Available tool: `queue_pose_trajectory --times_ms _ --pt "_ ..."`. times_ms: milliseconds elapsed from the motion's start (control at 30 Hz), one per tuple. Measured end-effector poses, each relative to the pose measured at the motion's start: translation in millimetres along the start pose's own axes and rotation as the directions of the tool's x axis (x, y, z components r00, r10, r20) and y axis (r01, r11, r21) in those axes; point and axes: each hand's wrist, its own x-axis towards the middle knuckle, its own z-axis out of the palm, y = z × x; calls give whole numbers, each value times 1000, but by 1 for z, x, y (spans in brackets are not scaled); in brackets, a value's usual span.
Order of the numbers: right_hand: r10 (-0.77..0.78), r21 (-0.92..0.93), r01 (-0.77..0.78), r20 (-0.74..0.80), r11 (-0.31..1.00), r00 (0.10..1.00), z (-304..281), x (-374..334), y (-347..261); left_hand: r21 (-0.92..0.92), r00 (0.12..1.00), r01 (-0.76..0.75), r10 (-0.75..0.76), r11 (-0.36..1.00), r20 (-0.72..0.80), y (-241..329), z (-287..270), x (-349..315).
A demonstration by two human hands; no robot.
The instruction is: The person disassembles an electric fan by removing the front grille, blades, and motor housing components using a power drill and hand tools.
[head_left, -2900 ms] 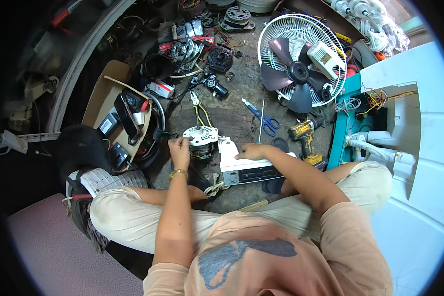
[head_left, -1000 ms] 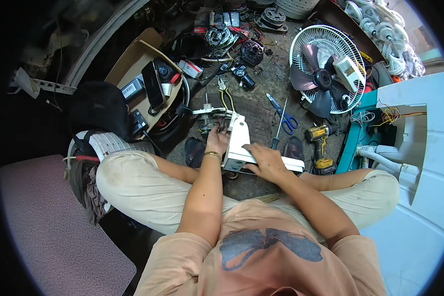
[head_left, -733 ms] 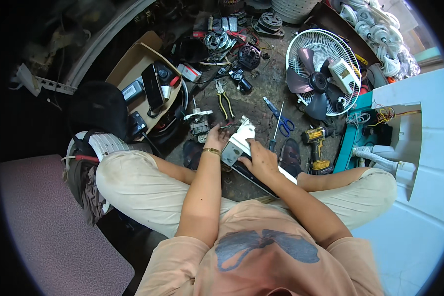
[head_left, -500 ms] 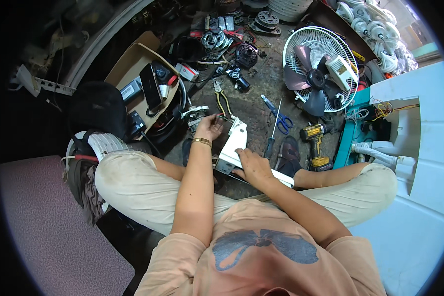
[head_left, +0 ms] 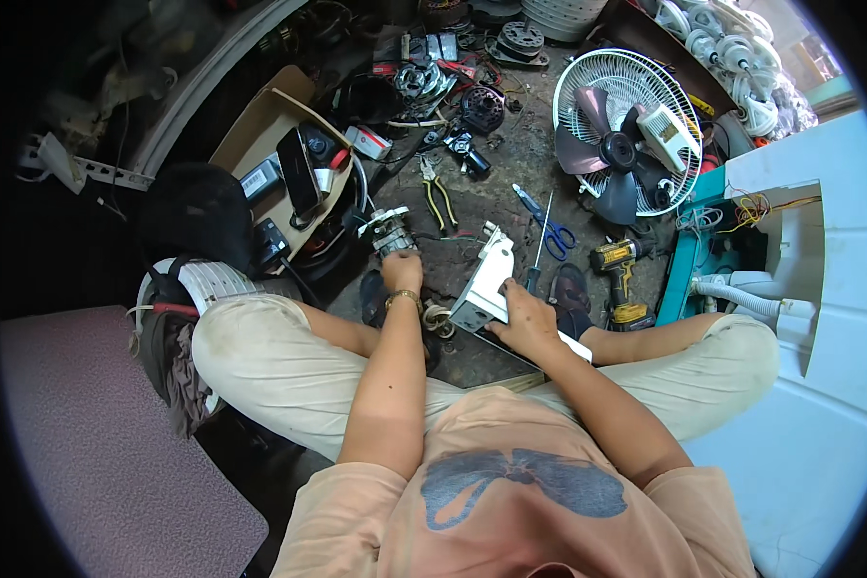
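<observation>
A long white housing [head_left: 491, 270] with a boxy lower end lies tilted between my legs. My right hand [head_left: 530, 323] is closed round its edge, thumb on the near side. To the left, my left hand [head_left: 402, 274] is closed at the near end of a small metal motor [head_left: 391, 234] with a white part on top; the fingertips are partly hidden. Beneath my left wrist, pale ring-like parts [head_left: 439, 321] lie on the floor. Just beyond are pliers with yellow-black handles [head_left: 440, 202]. A screwdriver [head_left: 539, 252] and blue-handled scissors [head_left: 556, 239] lie right of the housing.
A fan with dark blades [head_left: 617, 151] stands at the far right, with a yellow-black cordless drill [head_left: 620, 279] nearer me. An open cardboard box [head_left: 277, 116] holding a phone [head_left: 299, 171] is at the left. Loose motor parts [head_left: 482, 108] cover the far floor. A pale blue panel [head_left: 809, 424] borders the right.
My left hand has moved from the wires at the housing's far end, back and left to the motor. My right hand has shifted the housing slightly right and nearer.
</observation>
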Motion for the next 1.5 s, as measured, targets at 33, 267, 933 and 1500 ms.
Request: queue_pose_trajectory --times_ms 33,267,933,1500 --pt "23 -37 -21 51 999 998 1 2 -1 1 1000 -1 1 1000 -2 1 -3 -5" --pt "76 -105 -56 200 993 977 2 27 13 14 945 -44 46 999 -323 18 -6 10" --pt "5 -138 76 512 987 859 -7 56 17 -639 711 467 -689 611 -139 -19 35 18" --pt "-128 -92 173 373 981 919 67 174 -5 -507 892 207 -374 837 -253 2 11 61"
